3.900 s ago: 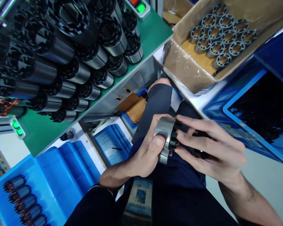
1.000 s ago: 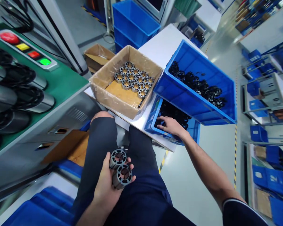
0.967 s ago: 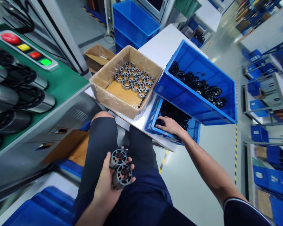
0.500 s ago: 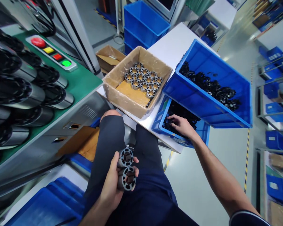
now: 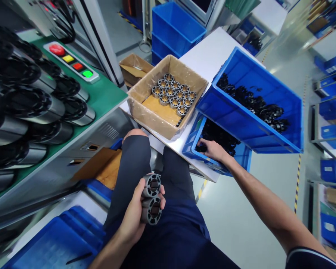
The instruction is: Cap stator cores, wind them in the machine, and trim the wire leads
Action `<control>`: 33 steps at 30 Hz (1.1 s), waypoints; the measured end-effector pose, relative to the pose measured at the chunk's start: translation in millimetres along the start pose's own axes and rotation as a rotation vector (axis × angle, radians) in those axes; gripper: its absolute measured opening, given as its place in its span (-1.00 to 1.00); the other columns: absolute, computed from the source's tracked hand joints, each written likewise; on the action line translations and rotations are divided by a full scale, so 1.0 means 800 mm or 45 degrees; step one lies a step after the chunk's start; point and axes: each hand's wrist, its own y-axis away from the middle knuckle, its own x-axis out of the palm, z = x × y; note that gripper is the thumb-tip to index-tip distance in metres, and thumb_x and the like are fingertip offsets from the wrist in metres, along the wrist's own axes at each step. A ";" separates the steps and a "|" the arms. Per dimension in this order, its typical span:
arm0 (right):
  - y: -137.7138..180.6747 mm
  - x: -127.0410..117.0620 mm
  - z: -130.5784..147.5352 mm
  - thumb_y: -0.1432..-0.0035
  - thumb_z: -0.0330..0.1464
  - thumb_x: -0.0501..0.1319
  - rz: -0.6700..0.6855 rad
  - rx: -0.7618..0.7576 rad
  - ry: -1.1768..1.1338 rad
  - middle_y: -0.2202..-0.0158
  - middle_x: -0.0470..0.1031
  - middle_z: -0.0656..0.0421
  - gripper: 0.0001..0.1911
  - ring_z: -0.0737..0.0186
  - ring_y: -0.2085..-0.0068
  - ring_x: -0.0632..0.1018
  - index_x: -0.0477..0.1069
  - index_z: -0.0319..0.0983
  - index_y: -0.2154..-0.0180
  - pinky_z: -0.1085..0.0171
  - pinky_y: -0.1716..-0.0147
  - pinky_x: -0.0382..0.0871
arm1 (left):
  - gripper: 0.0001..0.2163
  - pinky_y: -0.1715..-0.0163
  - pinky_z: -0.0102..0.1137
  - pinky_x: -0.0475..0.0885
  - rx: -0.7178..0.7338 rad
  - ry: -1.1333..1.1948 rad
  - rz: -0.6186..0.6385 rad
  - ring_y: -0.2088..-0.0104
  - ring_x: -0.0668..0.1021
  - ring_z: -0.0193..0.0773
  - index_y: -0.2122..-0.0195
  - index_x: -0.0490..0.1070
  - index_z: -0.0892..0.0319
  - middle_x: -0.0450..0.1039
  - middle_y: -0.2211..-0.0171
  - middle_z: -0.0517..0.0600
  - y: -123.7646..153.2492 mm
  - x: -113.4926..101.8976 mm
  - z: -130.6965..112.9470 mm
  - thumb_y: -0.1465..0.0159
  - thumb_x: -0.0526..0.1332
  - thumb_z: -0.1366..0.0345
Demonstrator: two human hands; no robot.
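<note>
Left grip [image 5: 133, 216] grasps two hollow, slotted gray metal cylinders [image 5: 146, 212]; right grip [image 5: 215, 150] unclear.

Workshop interior under cool white light. A pale, smooth floor [image 5: 240, 209] shines toward the upper right, marked with yellow-and-black striped tape [image 5: 297, 183]. Metal shelves [image 5: 317, 117] line the right edge. A white table [image 5: 210, 46] stands ahead, a second table [image 5: 271, 16] farther back. At left is a green-topped bench [image 5: 110, 91] with a grey metal front [image 5: 58, 194]; a silver upright post [image 5: 102, 43] rises behind it.
</note>
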 end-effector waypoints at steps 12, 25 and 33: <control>0.012 -0.001 -0.015 -0.60 -0.06 0.42 -0.276 -0.156 -0.278 0.03 0.70 0.11 -0.62 0.18 0.12 0.72 0.63 -0.25 -0.13 0.09 0.03 0.74 | -0.22 0.41 -0.37 0.48 0.097 -0.006 -0.070 0.45 0.61 -0.24 -0.23 0.43 0.07 0.65 0.20 -0.05 -0.003 -0.010 0.009 -0.31 0.44 -0.48; 0.146 -0.029 0.205 -0.36 -0.36 0.62 -0.829 -0.762 -0.715 0.16 0.84 0.14 -0.85 0.03 0.13 0.86 0.76 -0.09 0.08 0.18 0.21 0.77 | -0.42 0.16 -0.27 0.60 0.661 -0.063 0.416 0.22 0.68 -0.18 -0.39 0.33 0.00 0.59 0.03 0.04 0.014 0.023 -0.008 -0.55 0.36 -0.21; 0.140 -0.012 0.279 -0.33 -0.39 0.65 -0.620 -1.059 -0.857 -0.15 0.81 0.03 -0.51 0.16 0.12 0.82 0.75 -0.14 -0.25 0.29 0.32 0.74 | -0.36 0.02 -0.15 0.70 0.829 -0.213 0.257 0.15 0.73 -0.12 -0.47 0.24 -0.03 0.61 -0.16 0.12 0.034 0.019 -0.013 -0.52 0.47 -0.05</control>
